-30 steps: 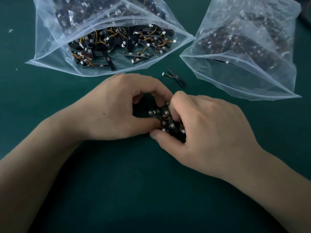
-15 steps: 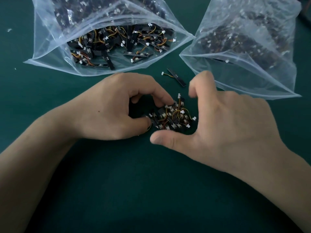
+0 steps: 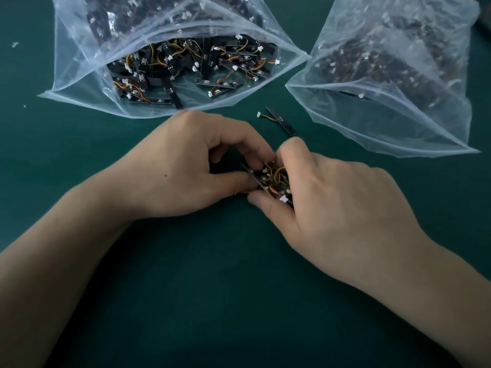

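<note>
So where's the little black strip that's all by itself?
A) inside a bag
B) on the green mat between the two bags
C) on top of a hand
B: the lone strip lies on the green mat, between the left bag and the right bag, outside both.

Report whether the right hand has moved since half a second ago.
Yes. The right hand has closed over the bundle of wired strips. Its fingers, earlier raised beside the loose strip, now curl down, nearer the person.
</note>
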`<state>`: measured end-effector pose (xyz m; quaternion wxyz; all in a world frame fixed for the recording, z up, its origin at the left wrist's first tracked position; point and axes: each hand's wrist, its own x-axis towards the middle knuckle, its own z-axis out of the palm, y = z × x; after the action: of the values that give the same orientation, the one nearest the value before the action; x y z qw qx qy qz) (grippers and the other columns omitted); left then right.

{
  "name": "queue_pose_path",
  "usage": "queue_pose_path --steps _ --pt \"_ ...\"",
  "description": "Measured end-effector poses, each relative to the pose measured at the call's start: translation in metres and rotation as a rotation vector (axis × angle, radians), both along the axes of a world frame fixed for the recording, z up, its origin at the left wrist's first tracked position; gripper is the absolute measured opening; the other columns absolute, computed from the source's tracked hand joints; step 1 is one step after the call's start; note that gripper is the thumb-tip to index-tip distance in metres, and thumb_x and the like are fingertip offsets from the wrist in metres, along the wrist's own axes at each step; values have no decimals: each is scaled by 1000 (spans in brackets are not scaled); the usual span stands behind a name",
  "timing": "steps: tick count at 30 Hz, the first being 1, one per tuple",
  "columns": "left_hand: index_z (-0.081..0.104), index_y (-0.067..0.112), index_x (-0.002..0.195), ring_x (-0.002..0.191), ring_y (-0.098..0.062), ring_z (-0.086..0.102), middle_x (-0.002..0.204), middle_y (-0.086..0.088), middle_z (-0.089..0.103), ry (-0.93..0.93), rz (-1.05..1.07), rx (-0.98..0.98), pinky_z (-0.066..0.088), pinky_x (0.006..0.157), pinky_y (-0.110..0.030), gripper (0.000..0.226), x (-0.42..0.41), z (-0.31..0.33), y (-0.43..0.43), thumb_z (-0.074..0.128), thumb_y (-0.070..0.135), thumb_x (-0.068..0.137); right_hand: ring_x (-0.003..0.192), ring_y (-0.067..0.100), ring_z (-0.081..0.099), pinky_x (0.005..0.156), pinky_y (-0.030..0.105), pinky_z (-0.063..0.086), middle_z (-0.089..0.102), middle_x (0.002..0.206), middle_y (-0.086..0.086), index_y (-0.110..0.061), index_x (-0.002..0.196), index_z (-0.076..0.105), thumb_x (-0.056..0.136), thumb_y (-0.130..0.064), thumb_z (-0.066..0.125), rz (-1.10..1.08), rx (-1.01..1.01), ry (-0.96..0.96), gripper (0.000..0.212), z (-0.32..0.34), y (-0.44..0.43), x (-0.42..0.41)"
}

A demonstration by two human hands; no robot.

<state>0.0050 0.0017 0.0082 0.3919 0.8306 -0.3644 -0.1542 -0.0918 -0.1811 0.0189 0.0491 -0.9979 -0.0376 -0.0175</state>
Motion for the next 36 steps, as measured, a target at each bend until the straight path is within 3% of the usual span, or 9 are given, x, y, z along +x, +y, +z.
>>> queue_pose_path --steps 7,11,14,19,22,25,27,31,36 --pt "80 37 100 64 -23 56 87 11 75 -10 32 -64 45 59 -35 18 1 -6 0 87 28 86 37 27 34 45 19 13 53 60 -4 -19 93 44 96 -38 62 54 -80 -16 27 -11 -7 4" --pt "78 37 103 65 -22 54 88 16 73 -24 13 -91 43 59 -27 22 2 -7 1 80 23 87 35 25 38 47 20 12 48 55 -3 -19 90 35 93 -28 74 64 -60 -20 40 -13 -10 5" --pt "76 31 116 64 -17 54 90 15 72 -26 38 -125 41 61 -15 32 3 -8 2 78 16 87 34 24 33 45 21 14 48 54 -6 -19 92 35 99 -33 65 93 -23 -65 34 -10 -14 5" --pt "70 31 124 64 -19 53 98 11 72 34 92 -161 44 61 -19 41 8 -10 4 70 10 89 37 11 21 46 21 21 23 54 -14 -19 96 39 109 -43 36 4 37 -176 27 -1 -29 17" --pt "73 32 116 63 -18 54 96 15 73 1 96 -94 43 61 -15 33 5 -12 3 68 14 89 41 14 28 49 25 23 28 56 -8 -11 101 44 110 -42 36 -126 4 -229 33 0 -52 29" --pt "75 35 112 64 -18 54 95 18 74 -17 102 -57 42 61 -12 30 3 -11 2 68 16 89 53 31 49 54 34 31 55 70 9 -8 108 49 105 -42 53 -233 -60 -211 34 -7 -73 34" --pt "75 35 111 63 -17 54 94 19 73 -15 108 -60 43 60 -14 29 3 -10 2 68 17 89 65 40 61 56 32 26 64 80 17 -7 114 51 100 -45 62 -283 -94 -246 41 -9 -76 34" --pt "75 35 110 62 -19 54 94 18 73 -20 103 -63 45 58 -19 28 3 -10 1 68 17 89 60 29 43 55 24 10 47 67 8 -11 111 50 96 -36 71 -357 -62 -355 36 -8 -74 34" --pt "75 36 110 61 -18 53 94 19 73 -36 108 -48 42 57 -14 28 3 -10 1 68 18 89 68 28 43 58 29 21 57 84 2 -19 106 56 102 -20 63 -282 -1 -343 8 -8 -74 35"
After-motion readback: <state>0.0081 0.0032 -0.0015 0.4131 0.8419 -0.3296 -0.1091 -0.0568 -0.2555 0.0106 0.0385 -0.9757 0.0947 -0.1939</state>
